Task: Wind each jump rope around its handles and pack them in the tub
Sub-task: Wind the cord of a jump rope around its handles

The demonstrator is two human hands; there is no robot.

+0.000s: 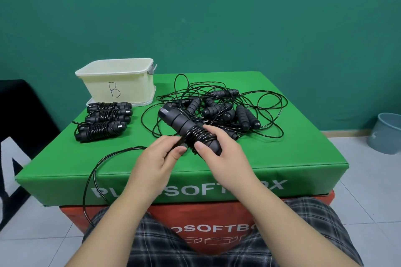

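My right hand (219, 147) grips a pair of black jump rope handles (180, 122) held side by side, with several turns of black cord wound around them. My left hand (159, 155) pinches the loose cord right beside the coils. The free cord (95, 169) loops off the front left edge of the green box. Three wound jump ropes (104, 120) lie in a row at the left. A tangled pile of unwound ropes (221, 108) covers the back right. The cream tub (117, 80), marked "B", stands at the back left.
Everything rests on a green soft box (282, 158) stacked on an orange one (195, 219). A grey bucket (386, 132) stands on the tiled floor at the right. My knees in checked trousers (217, 245) are below the box's front edge.
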